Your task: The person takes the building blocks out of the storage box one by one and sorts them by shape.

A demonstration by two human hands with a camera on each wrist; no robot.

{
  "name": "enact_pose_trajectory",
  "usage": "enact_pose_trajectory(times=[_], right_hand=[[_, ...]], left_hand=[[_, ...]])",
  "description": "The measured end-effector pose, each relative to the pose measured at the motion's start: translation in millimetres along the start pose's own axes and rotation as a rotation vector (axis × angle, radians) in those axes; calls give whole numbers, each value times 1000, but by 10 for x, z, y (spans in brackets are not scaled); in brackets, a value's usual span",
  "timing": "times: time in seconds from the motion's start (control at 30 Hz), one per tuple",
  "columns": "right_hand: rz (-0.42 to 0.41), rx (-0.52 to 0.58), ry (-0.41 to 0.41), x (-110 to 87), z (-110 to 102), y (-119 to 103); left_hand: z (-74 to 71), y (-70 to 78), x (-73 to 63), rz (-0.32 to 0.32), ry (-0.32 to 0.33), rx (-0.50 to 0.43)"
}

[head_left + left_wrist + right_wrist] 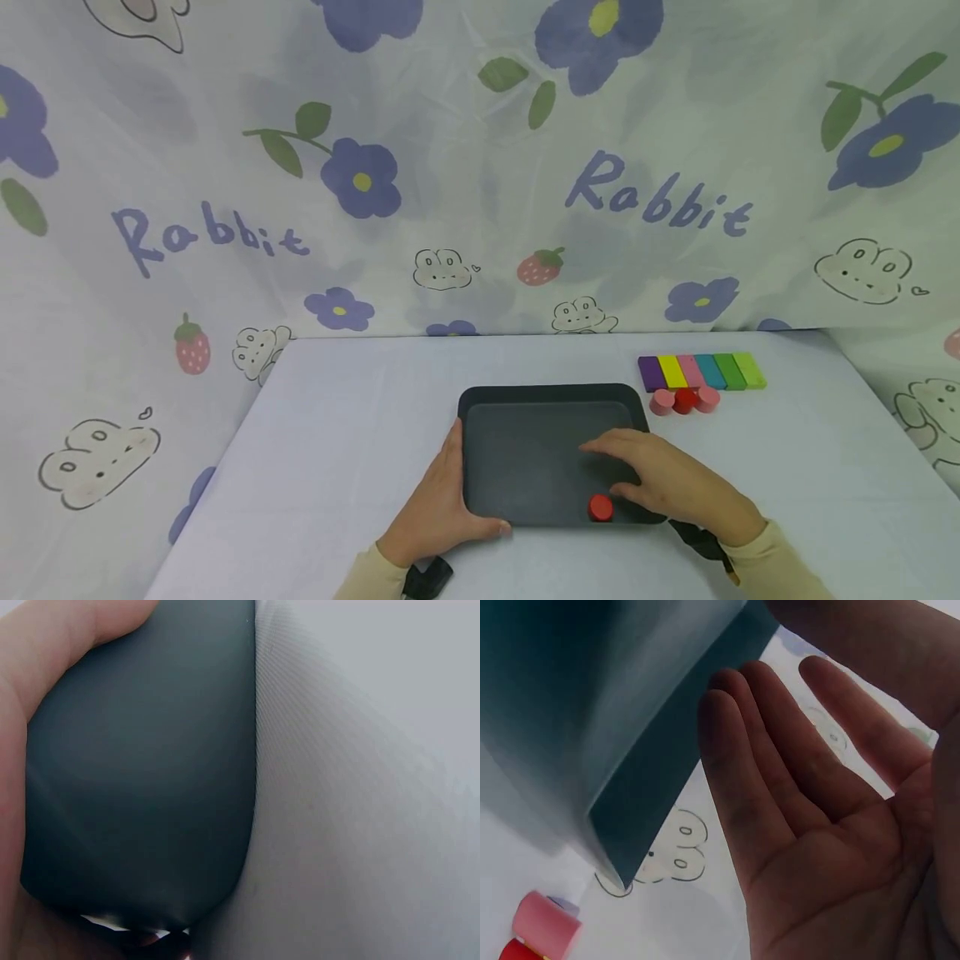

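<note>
A dark grey rectangular tray [525, 458] is on the white table in the head view. My left hand [442, 508] holds its near left corner, fingers along the left side and thumb at the front edge. In the left wrist view the hand [13, 750] lies round the tray's dark wall [150, 765]. A red round block [601, 507] sits in the tray by the front rim. Over the tray's right part, my right hand [645, 467] has its thumb close to that block. In the right wrist view, the hand [832, 825] has extended fingers and an empty palm.
Beyond the tray's far right corner lies a row of coloured rectangular blocks [701, 372]. Two pink round blocks [662, 402] and another red round block [685, 401] stand in front of that row. A patterned cloth [480, 208] hangs behind the white table [337, 417].
</note>
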State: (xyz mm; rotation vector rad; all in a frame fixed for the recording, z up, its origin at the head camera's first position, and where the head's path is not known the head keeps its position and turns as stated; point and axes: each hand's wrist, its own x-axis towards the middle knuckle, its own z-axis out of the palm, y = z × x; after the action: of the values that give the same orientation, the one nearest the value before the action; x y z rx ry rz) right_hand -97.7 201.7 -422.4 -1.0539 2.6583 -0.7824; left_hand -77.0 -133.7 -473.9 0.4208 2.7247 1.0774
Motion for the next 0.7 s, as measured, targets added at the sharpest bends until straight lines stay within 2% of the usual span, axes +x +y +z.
enact_pose_trajectory(times=[0.17,0.57,0.7], right_hand=[[-7,19,-67,17,34,-3],[-40,70,-150,55,140,25],[-54,69,-153,61,168,42]], left_hand=[[2,-5,4,6,1,9],[4,-19,8,18,2,5],[5,-11,7,6,-6,4]])
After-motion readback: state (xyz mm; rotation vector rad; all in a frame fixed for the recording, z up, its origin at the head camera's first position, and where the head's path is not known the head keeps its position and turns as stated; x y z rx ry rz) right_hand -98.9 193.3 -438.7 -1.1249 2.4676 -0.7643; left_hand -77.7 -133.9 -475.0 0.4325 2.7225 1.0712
